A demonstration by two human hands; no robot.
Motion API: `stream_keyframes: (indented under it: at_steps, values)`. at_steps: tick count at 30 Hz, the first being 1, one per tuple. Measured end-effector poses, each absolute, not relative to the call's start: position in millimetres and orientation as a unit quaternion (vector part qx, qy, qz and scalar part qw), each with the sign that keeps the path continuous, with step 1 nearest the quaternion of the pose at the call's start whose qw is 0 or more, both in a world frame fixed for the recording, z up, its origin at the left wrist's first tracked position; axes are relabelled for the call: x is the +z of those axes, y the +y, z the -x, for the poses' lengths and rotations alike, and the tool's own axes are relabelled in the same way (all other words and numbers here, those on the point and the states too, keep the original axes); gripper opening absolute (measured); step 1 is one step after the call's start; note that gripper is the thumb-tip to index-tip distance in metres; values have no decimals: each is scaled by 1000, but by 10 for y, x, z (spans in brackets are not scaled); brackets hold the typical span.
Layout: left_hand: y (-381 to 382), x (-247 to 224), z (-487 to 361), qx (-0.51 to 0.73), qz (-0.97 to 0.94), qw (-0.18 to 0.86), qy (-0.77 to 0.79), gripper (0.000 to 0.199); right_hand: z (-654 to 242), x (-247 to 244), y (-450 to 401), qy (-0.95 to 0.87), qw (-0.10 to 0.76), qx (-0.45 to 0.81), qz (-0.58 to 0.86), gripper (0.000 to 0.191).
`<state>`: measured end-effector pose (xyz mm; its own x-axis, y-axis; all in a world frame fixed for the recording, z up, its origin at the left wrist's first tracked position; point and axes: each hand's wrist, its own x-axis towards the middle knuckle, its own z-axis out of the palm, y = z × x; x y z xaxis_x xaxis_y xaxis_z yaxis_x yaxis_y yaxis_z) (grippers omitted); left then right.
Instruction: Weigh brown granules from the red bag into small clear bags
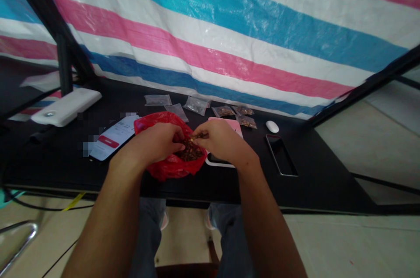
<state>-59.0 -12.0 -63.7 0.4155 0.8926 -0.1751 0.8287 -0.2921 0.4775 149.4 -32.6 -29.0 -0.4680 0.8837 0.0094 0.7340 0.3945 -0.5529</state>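
Note:
A red plastic bag (170, 168) lies on the black table with its mouth spread wide. Inside is a heap of small brown and gold pieces (190, 152), too small to name. My left hand (157, 140) reaches over the bag's left side, fingers curled together at the heap; what they hold, if anything, is hidden. At the bag's right edge, my right hand (221, 138) pinches a few of the brown pieces between thumb and fingers. Under the right hand is a pink and white flat device (236, 125), mostly covered.
Several small clear zip bags (197, 105) lie behind; some hold brown pieces (246, 121). A lit phone (114, 138) is at left, near a white box-like device (67, 107). A dark phone (281, 155) and a white mouse (272, 127) lie right. Striped sheeting (210, 41) hangs behind.

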Motion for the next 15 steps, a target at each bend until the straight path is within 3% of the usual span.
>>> stream_keyframes:
  at_steps: [6, 15]
  values:
    - [-150, -611, 559, 81, -804, 250, 533, 22, -1932, -47, -318, -763, 241, 227, 555, 15]
    - [-187, -566, 503, 98, -798, 250, 540, 26, -2173, -86, -183, -760, 204, 126, 605, 17]
